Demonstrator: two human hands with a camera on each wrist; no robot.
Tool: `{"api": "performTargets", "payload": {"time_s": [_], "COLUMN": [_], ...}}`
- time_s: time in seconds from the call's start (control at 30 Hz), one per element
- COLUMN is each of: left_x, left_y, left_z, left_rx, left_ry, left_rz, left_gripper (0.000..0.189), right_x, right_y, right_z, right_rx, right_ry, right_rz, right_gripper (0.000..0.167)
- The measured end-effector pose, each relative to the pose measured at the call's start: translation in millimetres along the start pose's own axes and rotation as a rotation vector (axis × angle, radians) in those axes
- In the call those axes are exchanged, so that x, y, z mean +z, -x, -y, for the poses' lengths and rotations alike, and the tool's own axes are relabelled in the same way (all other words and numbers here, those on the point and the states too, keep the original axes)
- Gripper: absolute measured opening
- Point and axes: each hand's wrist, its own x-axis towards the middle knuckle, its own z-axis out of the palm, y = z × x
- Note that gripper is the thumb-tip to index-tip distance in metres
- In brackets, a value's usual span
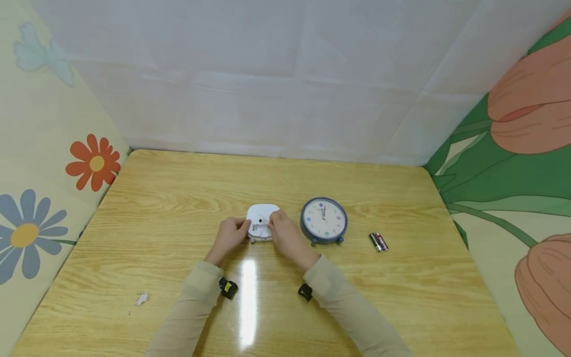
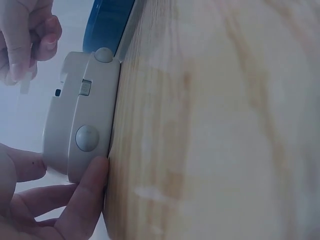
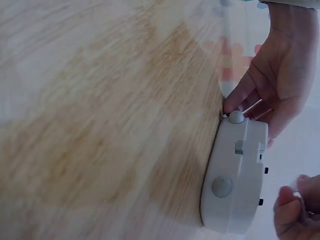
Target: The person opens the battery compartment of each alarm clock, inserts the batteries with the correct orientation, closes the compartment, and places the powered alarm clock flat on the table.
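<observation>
A white clock (image 1: 262,209) with rounded corners lies on the table, its back and open battery compartment facing up. At its left edge, my left hand (image 1: 231,235) grips the casing between thumb and fingers. Two round feet show on the side of the clock in both wrist views. Over the clock's right part, my right hand (image 1: 287,237) pinches a small, pale, see-through piece (image 2: 25,82); what it is cannot be made out. In the right wrist view the fingertips of this hand (image 3: 297,207) are apart from the casing.
A round blue clock (image 1: 324,218) stands close to the right of my right hand. Farther right, two batteries (image 1: 378,242) lie side by side. A small white scrap (image 1: 142,299) lies at the front left of the wooden table (image 1: 187,188). Printed cloth hangs around it.
</observation>
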Motion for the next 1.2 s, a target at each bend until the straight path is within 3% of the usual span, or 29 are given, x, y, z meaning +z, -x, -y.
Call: {"api": "performTargets", "payload": {"time_s": [0.1,0.27,0.43,0.8,1.03,1.2], "left_x": [0.5,1.3,1.1,2.0,2.4,2.8], "left_y": [-1.1,-1.3,-0.8,-1.7,-1.4,-0.8], "left_z": [-1.6,-4.3,-5.1,-5.2,-5.9,-5.1], "left_rx": [-0.042,-0.048,-0.065,-0.087,-0.095,-0.090], "left_ry": [-0.017,-0.054,-0.046,-0.014,-0.006,0.018], "left_rz": [0.001,-0.007,-0.005,-0.004,-0.008,-0.016], "left_gripper": [0.029,0.027,0.028,0.029,0.029,0.028], "right_x": [1,2,3,-1,-9,-25], "right_y": [-0.3,0.3,0.4,3.9,6.9,12.4], "right_z": [-2,-3,-6,-6,-7,1], "right_rx": [-0.002,-0.040,-0.018,0.206,0.326,0.355], "right_ry": [-0.047,-0.119,-0.250,-0.725,-0.850,-0.890], "right_rz": [-0.016,-0.083,-0.111,-0.019,0.039,0.070], "right_gripper": [0.005,0.004,0.012,0.019,0.016,0.015]}}
